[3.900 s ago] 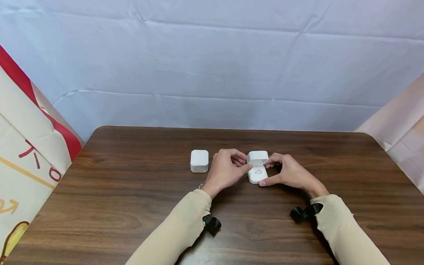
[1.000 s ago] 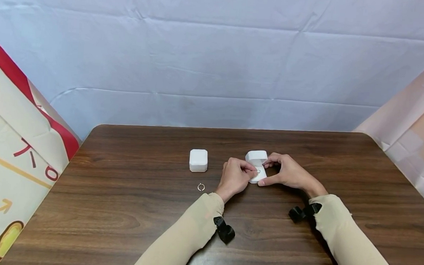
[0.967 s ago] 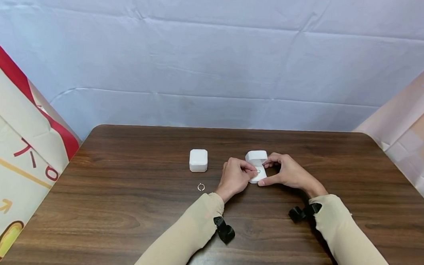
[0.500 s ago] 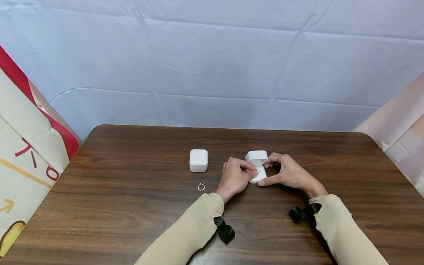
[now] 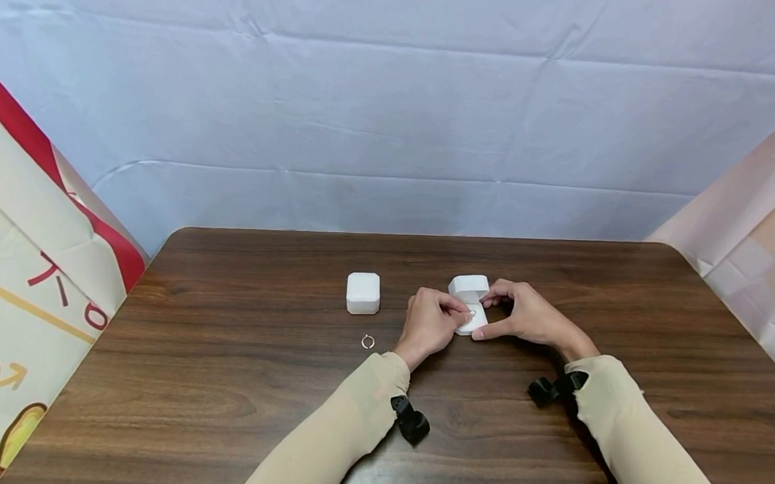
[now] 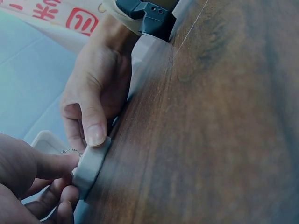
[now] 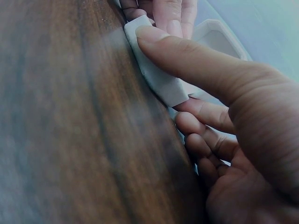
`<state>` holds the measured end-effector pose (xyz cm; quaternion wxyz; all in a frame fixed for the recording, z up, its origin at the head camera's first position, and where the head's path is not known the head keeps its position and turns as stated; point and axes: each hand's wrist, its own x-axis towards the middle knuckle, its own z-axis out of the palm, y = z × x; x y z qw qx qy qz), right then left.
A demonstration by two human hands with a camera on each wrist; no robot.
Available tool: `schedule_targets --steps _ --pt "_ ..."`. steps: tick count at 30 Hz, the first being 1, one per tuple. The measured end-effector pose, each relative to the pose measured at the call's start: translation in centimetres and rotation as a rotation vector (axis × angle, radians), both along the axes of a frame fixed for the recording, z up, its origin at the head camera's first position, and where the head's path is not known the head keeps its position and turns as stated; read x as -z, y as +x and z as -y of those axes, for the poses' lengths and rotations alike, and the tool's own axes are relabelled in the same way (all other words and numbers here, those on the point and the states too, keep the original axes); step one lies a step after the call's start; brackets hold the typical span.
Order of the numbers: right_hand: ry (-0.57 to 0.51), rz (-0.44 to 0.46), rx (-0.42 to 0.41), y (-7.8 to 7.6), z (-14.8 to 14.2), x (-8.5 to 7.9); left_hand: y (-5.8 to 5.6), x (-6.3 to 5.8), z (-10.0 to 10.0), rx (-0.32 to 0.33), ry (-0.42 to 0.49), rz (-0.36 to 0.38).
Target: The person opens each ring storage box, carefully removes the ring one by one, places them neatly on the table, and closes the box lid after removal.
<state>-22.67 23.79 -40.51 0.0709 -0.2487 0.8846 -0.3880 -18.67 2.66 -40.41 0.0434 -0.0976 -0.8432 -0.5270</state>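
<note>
A white ring box stands with its lid raised on the wooden table, right of the middle. A silvery ring sits at its cushion, and the thumb and fingers of my left hand pinch at that ring, partly covering it. My right hand grips the box from the right, with the thumb on the front edge and the other fingers curled by the side and back. To the left, a closed white ring box stands by itself. In front of it lies a thin gold-coloured ring with a gap.
The brown wooden table stretches out around the boxes. Behind it hangs a pale cloth, and a patterned cloth hangs along the left side. Black wrist cameras sit on both forearms.
Since the oldest frame, my left hand has moved right, from the box's left side to the ring inside, uncovering the ring on the table. Over the last second nothing visibly moves.
</note>
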Motion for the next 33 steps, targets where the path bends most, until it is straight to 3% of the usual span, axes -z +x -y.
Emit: schedule_targets --steps 23,33 --pt "0.003 -0.008 -0.013 -0.3 -0.1 0.2 0.1 -0.2 0.0 -0.022 -0.044 -0.022" --pt "0.01 -0.003 -0.009 -0.1 -0.2 0.1 0.5 -1.1 -0.2 -0.014 -0.059 -0.013"
